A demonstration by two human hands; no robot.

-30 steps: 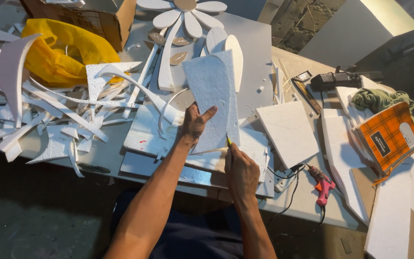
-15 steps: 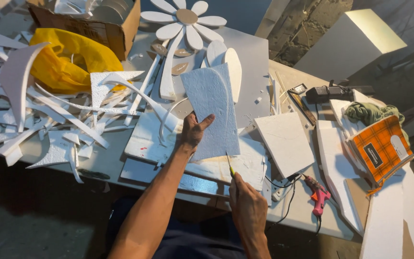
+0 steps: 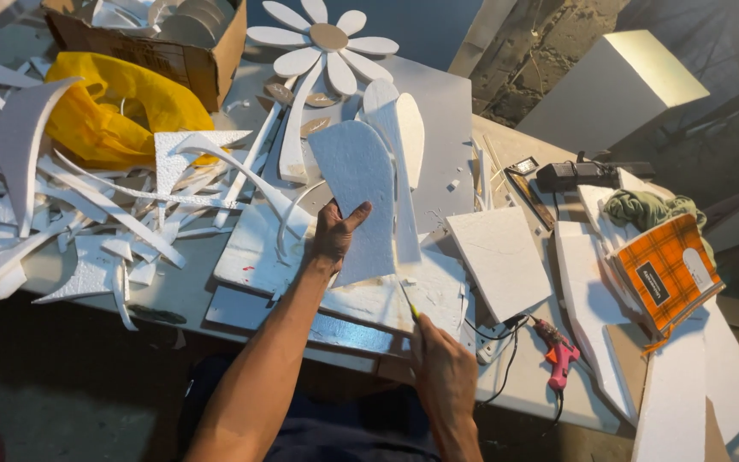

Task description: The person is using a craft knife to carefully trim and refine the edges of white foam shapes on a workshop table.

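My left hand [image 3: 336, 236] grips a white foam piece [image 3: 358, 184] with a rounded top, holding it tilted up over the table. Just under its lower edge, my right hand [image 3: 442, 372] holds a thin yellow-handled cutter [image 3: 410, 305] with its blade pointing up toward the foam. Both hover above flat white foam boards [image 3: 258, 248] lying at the table's front edge. Behind the held piece rest similar rounded foam petals [image 3: 404, 128] and a white foam flower with a brown centre [image 3: 322, 43].
Foam offcuts and strips [image 3: 87, 214] litter the left side beside a yellow bag [image 3: 113, 107] and a cardboard box [image 3: 156, 43]. On the right lie a foam slab [image 3: 499, 257], a pink glue gun [image 3: 560, 352], an orange checked box [image 3: 665, 269], green cloth [image 3: 643, 205] and a black power adapter [image 3: 575, 174].
My right hand with the cutter has dropped back toward me, away from the foam piece. The left hand keeps holding the piece up, and my view has shifted slightly.
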